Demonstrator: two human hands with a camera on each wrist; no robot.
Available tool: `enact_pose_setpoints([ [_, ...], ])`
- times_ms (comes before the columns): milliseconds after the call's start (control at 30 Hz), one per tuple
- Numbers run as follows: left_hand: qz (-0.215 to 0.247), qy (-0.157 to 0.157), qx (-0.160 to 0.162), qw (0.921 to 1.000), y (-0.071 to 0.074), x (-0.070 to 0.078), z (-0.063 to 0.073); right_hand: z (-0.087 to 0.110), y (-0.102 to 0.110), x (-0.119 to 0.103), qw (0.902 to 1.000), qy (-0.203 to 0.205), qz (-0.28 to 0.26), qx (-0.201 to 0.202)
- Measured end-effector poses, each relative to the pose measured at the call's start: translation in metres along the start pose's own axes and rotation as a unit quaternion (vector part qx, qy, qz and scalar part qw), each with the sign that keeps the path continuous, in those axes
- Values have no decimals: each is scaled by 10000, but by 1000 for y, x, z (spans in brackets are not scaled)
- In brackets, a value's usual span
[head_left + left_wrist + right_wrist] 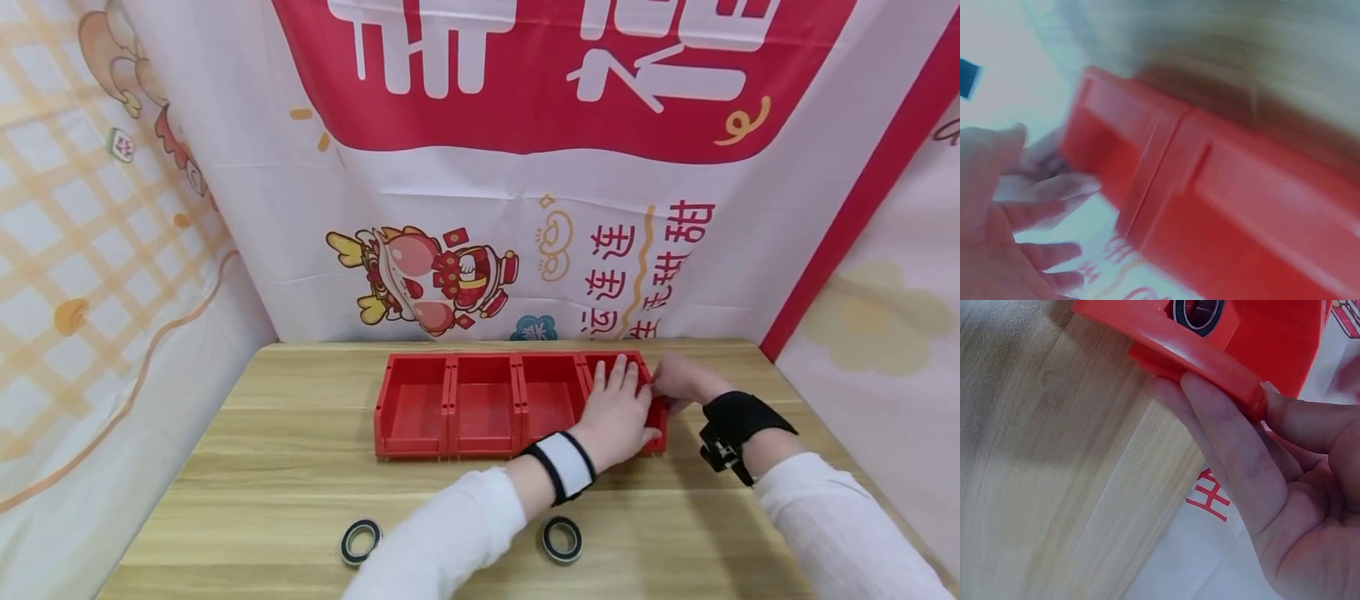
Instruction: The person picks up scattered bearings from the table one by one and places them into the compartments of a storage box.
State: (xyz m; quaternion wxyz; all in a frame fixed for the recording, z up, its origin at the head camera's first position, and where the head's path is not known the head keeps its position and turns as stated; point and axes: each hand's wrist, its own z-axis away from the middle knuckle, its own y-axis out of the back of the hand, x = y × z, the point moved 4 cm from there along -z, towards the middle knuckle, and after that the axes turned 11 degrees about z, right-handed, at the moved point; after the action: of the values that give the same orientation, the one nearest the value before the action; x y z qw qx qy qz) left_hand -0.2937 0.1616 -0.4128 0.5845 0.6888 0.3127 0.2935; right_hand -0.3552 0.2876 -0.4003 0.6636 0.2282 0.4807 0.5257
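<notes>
A row of red plastic bins (483, 408) stands joined side by side on the wooden table. At its right end, my right hand (678, 383) pinches the outer side wall of the last bin. The right wrist view shows the thumb inside this wall (1172, 347) and the fingers along its outside. Inside that bin lies a bearing (1199, 329), a black-rimmed metal ring. Over the same bin reaches my left hand (611, 421), its fingers stretched out and holding nothing. In the blurred left wrist view, those fingers overlap the right hand beside the bin.
Two more bearings lie on the table nearer me: one (345, 542) beside the left sleeve, the other (562, 558) between the forearms. Behind the bins, a printed cloth (450, 183) hangs at the table's back edge. Cloth also hangs along both sides.
</notes>
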Motion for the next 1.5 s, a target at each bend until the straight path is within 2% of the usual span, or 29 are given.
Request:
enact_pose_setpoints([
  [133,669,-460,72,9967,15,-19,44,-2,-3,-4,10000,26,37,28],
  [200,939,-689,-78,9932,16,-29,67,-3,-3,-5,9999,-38,96,35],
  [333,1158,-1139,-597,9849,5,-41,106,-4,-3,-3,9997,-224,128,12],
  [533,1154,-1856,-1485,9645,-14,-39,150,-3,-4,0,9996,-253,145,-12],
  [667,1094,-2125,-1912,9520,-24,-38,169,-1,-4,0,9996,-216,196,59],
  [833,1421,-2070,-2279,9408,-33,-38,177,0,-4,0,9994,-208,258,117],
  [933,1564,-2068,-2286,9384,-34,-38,176,0,-5,0,9994,-201,248,140],
  [1000,1496,-2134,-2096,9424,-34,-35,175,0,-5,0,9994,-190,241,152],
  [1133,1020,-2357,-1514,9545,-32,-27,174,0,-6,0,9994,-121,258,197],
  [1233,710,-2485,-1188,9587,-31,-21,174,0,-5,2,9993,-122,289,182],
  [1367,547,-2521,-1019,9608,-28,-15,173,-1,-5,3,9994,-184,264,140],
  [1500,632,-2466,-1110,9607,-27,-13,173,-2,-5,5,9995,-273,142,105],
])
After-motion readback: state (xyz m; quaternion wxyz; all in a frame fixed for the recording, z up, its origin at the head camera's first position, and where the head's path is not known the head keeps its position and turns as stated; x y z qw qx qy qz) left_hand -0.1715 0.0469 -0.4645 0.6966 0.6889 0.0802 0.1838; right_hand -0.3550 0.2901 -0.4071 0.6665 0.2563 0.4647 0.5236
